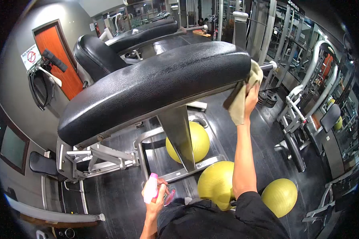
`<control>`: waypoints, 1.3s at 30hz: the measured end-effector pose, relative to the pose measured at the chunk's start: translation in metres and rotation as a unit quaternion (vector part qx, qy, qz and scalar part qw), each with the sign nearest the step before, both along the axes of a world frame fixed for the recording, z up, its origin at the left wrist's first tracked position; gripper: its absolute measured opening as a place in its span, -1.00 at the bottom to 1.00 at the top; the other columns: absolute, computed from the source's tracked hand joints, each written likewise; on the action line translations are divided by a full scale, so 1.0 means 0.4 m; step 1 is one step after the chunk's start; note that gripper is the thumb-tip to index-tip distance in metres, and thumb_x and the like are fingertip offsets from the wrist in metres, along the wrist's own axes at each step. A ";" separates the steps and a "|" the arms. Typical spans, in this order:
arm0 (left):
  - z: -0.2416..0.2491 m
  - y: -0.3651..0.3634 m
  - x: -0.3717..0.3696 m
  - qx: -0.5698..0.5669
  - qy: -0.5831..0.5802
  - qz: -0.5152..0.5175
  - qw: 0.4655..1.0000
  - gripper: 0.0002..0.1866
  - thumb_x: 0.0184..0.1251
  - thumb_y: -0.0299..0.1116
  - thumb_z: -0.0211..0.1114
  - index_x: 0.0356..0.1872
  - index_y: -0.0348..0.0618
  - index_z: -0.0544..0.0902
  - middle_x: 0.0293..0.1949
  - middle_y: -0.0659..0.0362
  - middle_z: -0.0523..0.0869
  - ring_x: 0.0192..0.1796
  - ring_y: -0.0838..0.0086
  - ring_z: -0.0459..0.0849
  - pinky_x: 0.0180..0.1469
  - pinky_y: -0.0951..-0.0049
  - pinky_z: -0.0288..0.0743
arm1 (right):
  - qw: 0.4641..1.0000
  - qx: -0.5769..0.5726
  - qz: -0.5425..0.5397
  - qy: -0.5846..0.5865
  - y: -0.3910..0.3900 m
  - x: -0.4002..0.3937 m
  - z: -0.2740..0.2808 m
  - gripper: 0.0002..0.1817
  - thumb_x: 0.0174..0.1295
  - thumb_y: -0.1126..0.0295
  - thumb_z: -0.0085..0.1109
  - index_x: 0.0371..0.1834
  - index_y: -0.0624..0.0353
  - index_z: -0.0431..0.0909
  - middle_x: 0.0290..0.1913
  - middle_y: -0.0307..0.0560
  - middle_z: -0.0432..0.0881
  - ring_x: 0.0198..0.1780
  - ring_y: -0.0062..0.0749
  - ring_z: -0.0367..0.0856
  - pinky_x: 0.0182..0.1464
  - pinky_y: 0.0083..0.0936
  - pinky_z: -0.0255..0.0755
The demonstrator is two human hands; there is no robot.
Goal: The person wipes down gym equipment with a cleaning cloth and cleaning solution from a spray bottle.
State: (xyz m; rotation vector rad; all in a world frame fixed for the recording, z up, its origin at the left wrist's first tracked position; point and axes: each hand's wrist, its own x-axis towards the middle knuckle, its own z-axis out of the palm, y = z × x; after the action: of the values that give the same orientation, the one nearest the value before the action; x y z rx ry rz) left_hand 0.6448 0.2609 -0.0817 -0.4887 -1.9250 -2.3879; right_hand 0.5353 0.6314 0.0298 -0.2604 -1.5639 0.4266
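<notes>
Right hand (251, 100) clasps a cloth (238, 106) so it meets the black pad (159, 75) just beyond—left hand (156, 202) curled round a bottle (150, 190), seemingly a sprayer.

The long, curved black pad (159, 81) wears grained, leather-like upholstery with a glossy sheen; the limp beige rag (238, 104) is matt cloth; the white-and-pink bottle (150, 190) looks plastic; 3 round yellow balls (280, 197) look smooth and rubbery; the tapered grey post (178, 137) is shiny metal.

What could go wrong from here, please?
A yellow ball on the floor lies close in front and might trip a step. The bottle in the left hand could drip, leaving the floor slippery. The cloth, partly hanging from the right hand, might slip.
</notes>
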 end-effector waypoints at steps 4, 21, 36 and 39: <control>-0.004 0.003 -0.009 -0.022 0.016 -0.032 0.999 -0.87 0.29 -0.66 0.12 -0.17 -0.32 0.46 -0.30 0.03 0.59 -0.45 0.52 0.60 -0.39 0.52 0.53 | 0.999 -0.004 -0.031 -0.032 -0.045 0.005 -0.063 -0.64 0.36 0.38 0.00 0.03 0.52 0.43 0.09 0.46 0.45 0.23 0.44 0.29 0.27 -0.03 0.19; 0.006 0.018 0.027 -0.003 0.017 -0.011 1.000 -0.87 0.23 -0.71 0.16 -0.23 -0.35 0.49 -0.31 0.05 0.64 -0.47 0.55 0.61 -0.40 0.55 0.50 | 0.943 0.190 0.261 -0.085 -0.516 -0.053 -0.146 -0.37 -0.18 0.40 0.21 0.14 0.01 0.56 -0.15 -0.20 0.61 -0.03 -0.20 0.53 0.36 0.17 0.09; -0.037 -0.015 0.021 0.008 -0.008 0.064 0.998 -0.87 0.25 -0.67 0.17 -0.20 -0.34 0.47 -0.31 0.04 0.63 -0.47 0.55 0.60 -0.39 0.54 0.51 | 0.968 0.036 0.246 0.032 -0.451 -0.097 -0.278 -0.61 0.00 0.64 -0.07 -0.07 0.20 0.55 0.08 0.24 0.46 0.07 0.29 0.42 0.18 -0.05 0.24; -0.043 -0.025 0.016 0.011 -0.015 0.055 0.998 -0.86 0.25 -0.67 0.17 -0.19 -0.34 0.47 -0.31 0.05 0.63 -0.46 0.55 0.60 -0.39 0.54 0.51 | 0.964 -0.010 0.259 0.053 -0.414 -0.092 -0.357 -0.76 0.27 0.41 -0.01 -0.06 0.24 0.52 0.00 0.18 0.52 -0.04 0.17 0.50 0.10 -0.07 0.30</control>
State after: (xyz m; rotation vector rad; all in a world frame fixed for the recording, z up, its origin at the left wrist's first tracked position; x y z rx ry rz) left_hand 0.6512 0.2509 -0.0988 -0.3389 -1.8826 -2.3581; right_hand 0.4986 0.4660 -0.1129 0.1628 -1.5121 0.8489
